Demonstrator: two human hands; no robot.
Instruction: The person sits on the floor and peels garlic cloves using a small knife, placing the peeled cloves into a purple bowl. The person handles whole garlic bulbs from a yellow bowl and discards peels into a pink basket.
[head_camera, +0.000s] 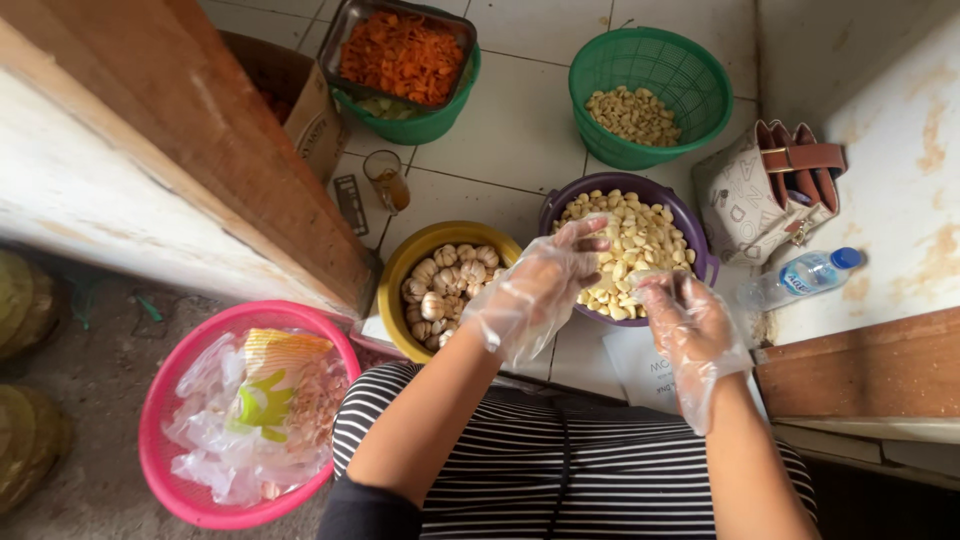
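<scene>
A purple bowl (556, 205) of cream cloves, yellow bowl (400, 275), green basket (700, 75), pink basket (160, 395) (black-and-white striped skirt (560, 470) below).

Home kitchen floor — tiled, baskets of garlic (634, 115), chopped carrot (402, 55)

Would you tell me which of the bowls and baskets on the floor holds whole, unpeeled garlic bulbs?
The yellow bowl, left of the purple bowl. It holds whole papery bulbs; the purple bowl and the green basket hold loose peeled cloves.
</scene>
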